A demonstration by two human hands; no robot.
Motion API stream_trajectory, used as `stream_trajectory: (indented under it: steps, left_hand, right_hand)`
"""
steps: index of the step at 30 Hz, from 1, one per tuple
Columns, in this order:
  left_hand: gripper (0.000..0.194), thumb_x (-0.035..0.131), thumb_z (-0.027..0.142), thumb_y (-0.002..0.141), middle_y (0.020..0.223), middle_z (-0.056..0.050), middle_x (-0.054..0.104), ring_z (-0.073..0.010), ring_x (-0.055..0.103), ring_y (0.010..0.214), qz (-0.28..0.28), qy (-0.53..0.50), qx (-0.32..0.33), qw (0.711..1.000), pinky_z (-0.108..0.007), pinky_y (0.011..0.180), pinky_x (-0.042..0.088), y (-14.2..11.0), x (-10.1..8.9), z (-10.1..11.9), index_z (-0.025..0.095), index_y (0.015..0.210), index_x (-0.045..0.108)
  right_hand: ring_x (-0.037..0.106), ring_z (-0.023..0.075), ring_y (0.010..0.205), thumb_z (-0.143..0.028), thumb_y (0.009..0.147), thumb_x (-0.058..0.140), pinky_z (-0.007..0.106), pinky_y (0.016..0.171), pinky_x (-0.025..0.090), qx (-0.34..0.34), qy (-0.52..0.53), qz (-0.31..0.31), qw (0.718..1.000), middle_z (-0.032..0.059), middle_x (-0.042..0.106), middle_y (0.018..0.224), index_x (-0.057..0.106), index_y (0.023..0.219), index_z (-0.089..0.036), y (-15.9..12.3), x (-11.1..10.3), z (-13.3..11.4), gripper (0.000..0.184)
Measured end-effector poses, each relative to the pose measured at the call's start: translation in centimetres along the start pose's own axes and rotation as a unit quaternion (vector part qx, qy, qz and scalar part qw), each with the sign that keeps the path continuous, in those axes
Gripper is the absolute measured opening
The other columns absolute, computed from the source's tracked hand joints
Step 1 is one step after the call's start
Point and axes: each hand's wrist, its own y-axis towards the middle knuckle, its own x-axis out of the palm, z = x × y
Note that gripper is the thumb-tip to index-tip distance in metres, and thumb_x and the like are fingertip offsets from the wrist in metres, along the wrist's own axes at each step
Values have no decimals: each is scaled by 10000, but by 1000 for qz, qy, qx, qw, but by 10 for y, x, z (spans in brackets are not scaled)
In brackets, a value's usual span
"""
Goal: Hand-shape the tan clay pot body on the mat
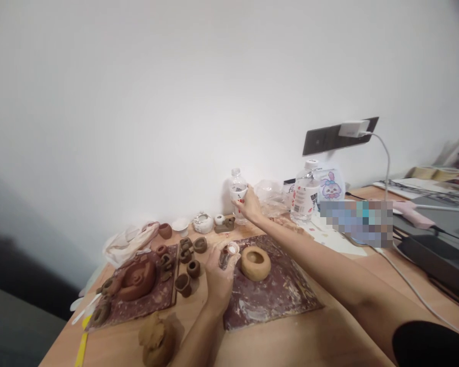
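Two hands up, each closed on a small cup above clay boards.

Nearest me I see one clay lump. The left hand has its fingers curled round a white-rimmed cup, just beside a tan clay bowl on a stained board. Farther out, the right hand has its fingers wrapped on a printed paper cup, contents hidden, against a plastic bottle. I count a second, larger bottle to its right.
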Motion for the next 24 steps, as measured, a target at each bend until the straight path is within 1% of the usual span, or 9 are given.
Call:
stream_trajectory:
  steps: [3,5,8,10,13,15,18,21,24]
  left_hand:
    - [247,642,212,769,1041,-66,676,-234,606,1036,-2,-2,2,1000,-372,969,441,-1,0,-1,203,1015,664]
    - [238,638,219,775,1022,-63,675,-229,614,1020,1,-9,6,1000,-366,960,450,-1,0,-1,202,1011,665]
    - [220,646,222,766,988,-55,680,-221,625,991,7,-23,9,1000,-352,942,462,1,0,-3,201,983,673]
    - [244,651,226,759,996,-57,688,-218,636,982,12,-39,-6,999,-343,924,473,2,0,-4,197,1001,670]
    - [289,648,239,758,989,-68,701,-219,654,963,22,-75,-38,996,-334,885,496,4,-1,-3,181,1041,652]
    - [264,642,251,759,954,-69,708,-220,661,937,28,-86,-44,995,-331,864,504,4,-2,-1,172,1011,657]
    - [249,634,265,763,959,-72,714,-226,661,940,26,-71,-39,996,-337,871,500,4,-4,2,173,991,671]
    - [304,639,272,762,997,-81,718,-235,661,969,17,-68,-40,997,-343,892,495,4,-4,1,169,1046,673]
    - [336,639,274,767,1029,-86,722,-241,662,990,8,-86,-43,995,-342,890,503,4,-4,1,166,1085,666]
  right_hand:
    - [576,327,1097,-304,754,598,483,926,456,3,17,11,1000,190,575,1240,334,1366,-132,4,-13,-10,689]
    - [561,317,1121,-342,752,617,480,945,451,-13,34,28,999,184,561,1263,349,1350,-143,7,-31,-21,686]
    - [557,309,1119,-414,712,677,490,941,460,-87,96,86,988,174,564,1254,367,1344,-150,10,-71,-43,751]
    - [577,285,1079,-420,697,695,465,915,483,-132,125,72,981,144,576,1238,394,1336,-168,7,-102,-57,750]
    - [610,260,973,-375,684,699,431,825,519,-158,122,1,980,106,601,1186,447,1327,-186,-8,-141,-70,716]
    - [606,264,959,-320,673,699,422,816,515,-160,83,-63,982,98,624,1130,489,1309,-177,-25,-158,-70,685]
    - [597,274,958,-236,664,687,417,835,494,-178,-8,-180,967,89,643,1062,527,1302,-196,-55,-169,-60,660]
    - [586,285,983,-217,655,694,392,832,480,-185,-75,-256,946,104,623,1097,511,1337,-212,-79,-172,-48,707]
    - [607,263,904,-213,650,692,332,741,474,-155,-131,-306,930,100,611,1083,509,1348,-236,-92,-176,-43,722]
